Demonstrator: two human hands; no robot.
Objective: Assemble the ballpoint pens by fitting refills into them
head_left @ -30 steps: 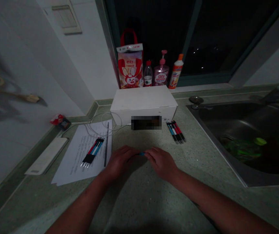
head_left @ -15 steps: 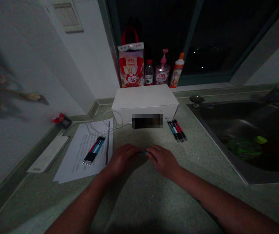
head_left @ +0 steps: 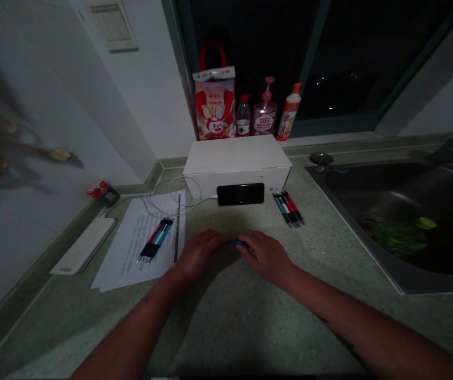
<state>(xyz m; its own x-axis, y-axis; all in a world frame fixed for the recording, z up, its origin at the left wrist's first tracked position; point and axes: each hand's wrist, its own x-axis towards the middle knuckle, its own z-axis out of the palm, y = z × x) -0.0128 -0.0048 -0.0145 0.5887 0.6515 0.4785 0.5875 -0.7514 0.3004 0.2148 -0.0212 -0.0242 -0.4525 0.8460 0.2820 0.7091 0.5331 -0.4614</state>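
From the head view, the person's left hand [head_left: 200,256] and right hand [head_left: 268,258] sit close together over the speckled green countertop [head_left: 226,322], with a small blue item [head_left: 237,243] showing between them. It may be part of a pen, but too little shows to tell. Compared with the frame half a second back, the hands have shifted only slightly, and the item remains between them. The right hand's fingers [head_left: 250,245] are drawn narrow and press on the item; the left hand's fingers [head_left: 218,241] curl toward it, though whether they grip it can't be told.

Nearest the left hand lie printed paper sheets [head_left: 131,237], carrying a bundle of black, red and blue pens [head_left: 156,240] and a thin dark strip [head_left: 177,232]. Further left are a white power strip [head_left: 84,245] and a small red-and-black packet [head_left: 103,193]. Ahead, a black smartphone [head_left: 240,194] leans against a white cardboard box [head_left: 236,153], with a white cable [head_left: 171,198] looping beside it; a second pen bundle [head_left: 289,209] lies nearer the right hand.

The stainless steel sink [head_left: 388,248] holds green items [head_left: 398,232] — their kind is unclear in the dark. Behind the box stand a red-handled printed bag [head_left: 214,103], its contents hidden, a water bottle [head_left: 243,117], a pump bottle [head_left: 265,113] and an orange-capped white bottle [head_left: 289,113].
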